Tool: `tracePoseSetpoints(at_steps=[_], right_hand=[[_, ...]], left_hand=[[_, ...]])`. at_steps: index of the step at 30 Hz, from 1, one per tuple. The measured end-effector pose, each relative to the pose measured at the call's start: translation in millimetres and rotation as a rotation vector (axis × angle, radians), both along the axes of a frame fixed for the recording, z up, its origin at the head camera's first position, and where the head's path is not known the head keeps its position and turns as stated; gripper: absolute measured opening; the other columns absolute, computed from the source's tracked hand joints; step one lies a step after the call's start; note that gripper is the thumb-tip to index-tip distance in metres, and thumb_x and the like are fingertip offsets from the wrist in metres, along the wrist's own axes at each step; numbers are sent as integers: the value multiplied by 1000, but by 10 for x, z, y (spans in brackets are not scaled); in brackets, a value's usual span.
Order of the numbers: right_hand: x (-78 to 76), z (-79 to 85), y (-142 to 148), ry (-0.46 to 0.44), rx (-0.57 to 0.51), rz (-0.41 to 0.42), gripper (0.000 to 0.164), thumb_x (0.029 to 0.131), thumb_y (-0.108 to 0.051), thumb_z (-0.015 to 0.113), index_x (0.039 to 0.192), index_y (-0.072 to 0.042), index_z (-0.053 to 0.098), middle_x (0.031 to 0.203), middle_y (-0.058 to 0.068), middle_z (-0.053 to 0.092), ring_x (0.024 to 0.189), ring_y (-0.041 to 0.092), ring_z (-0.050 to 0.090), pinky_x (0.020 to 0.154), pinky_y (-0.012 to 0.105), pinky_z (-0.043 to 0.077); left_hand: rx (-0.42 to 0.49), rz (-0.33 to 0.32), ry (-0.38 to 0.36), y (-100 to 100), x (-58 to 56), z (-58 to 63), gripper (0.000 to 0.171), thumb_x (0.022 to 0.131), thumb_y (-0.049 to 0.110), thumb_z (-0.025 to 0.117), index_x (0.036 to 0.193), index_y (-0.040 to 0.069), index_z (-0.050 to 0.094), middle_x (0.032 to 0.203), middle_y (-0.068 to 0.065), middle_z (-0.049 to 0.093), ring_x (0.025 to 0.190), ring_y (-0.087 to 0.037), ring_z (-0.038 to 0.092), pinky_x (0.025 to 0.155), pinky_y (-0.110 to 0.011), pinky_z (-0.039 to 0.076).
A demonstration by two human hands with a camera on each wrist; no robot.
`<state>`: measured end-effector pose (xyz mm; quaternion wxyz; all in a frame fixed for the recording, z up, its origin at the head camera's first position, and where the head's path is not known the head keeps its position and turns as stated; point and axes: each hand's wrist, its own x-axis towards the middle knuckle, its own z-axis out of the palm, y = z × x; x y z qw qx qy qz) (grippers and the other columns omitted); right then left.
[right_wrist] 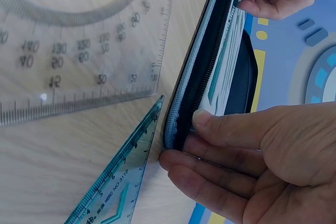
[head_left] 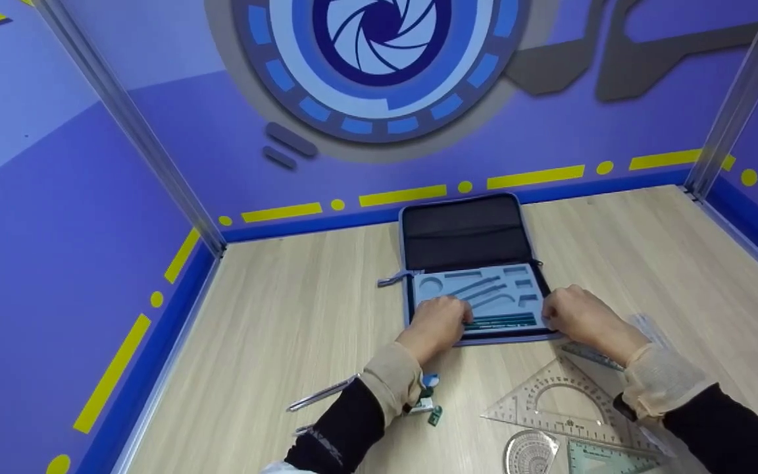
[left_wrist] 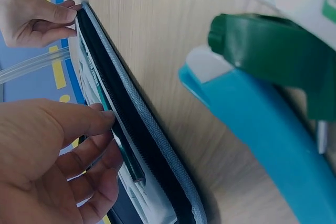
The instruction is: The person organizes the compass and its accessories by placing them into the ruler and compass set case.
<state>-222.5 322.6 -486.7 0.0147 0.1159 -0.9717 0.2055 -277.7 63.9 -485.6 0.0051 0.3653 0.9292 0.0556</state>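
An unzipped drawing-set case (head_left: pixel 464 230) lies on the table with its dark lid folded back. Its lower half holds a pale blue tray (head_left: pixel 510 309) with shaped recesses, mostly bare. Green pencils (head_left: pixel 504 321) lie in the recess along the tray's near edge. My left hand (head_left: pixel 438 321) pinches a green pencil (left_wrist: pixel 128 158) at the near left of the tray, thumb on top and fingers curled behind. At the near right corner, my right hand (head_left: pixel 583 316) grips the case edge, thumb (right_wrist: pixel 207 121) over the rim and fingers underneath.
Before the case at right lie a clear set square (head_left: pixel 517 401), a round protractor (head_left: pixel 530 453) and a green-tinted set square (head_left: pixel 606 457). Under the left forearm are a metal compass-like tool (head_left: pixel 323 394) and small green and blue pieces (head_left: pixel 435 415). Patterned walls enclose the table.
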Motion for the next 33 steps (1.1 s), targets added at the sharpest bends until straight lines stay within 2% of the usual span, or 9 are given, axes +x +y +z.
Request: tracePoseSetpoints(at_steps=[4,12,23,33], right_hand=[[-1,-4,0,14,1,8,24,81,8,64,66,-10,72,58,-5,57,52,11,44,51,27,37],[-7,-16,-6,17,21,15,21,82,8,67,69,-8,72,63,-2,63,55,11,46,52,26,38],[-11,-8,-10,25,33,3,20,83,6,69,69,-7,73,64,-1,64,55,12,47,51,26,39],[-15,9,-20,3,19,-4,20,82,7,67,68,-7,72,64,-1,63,55,13,48,52,27,39]], left_hand=[[8,3,1,-5,6,-8,23,98,10,63,111,21,80,111,6,77,104,-13,72,87,-30,58],[31,40,16,-7,5,-45,23,99,10,63,103,22,82,103,7,78,97,-13,73,83,-28,59],[51,37,0,-23,-2,-43,21,98,8,64,103,20,81,103,5,78,97,-13,73,83,-26,58],[97,47,54,-271,-53,27,19,96,10,65,100,18,81,98,4,79,91,-15,74,77,-31,59]])
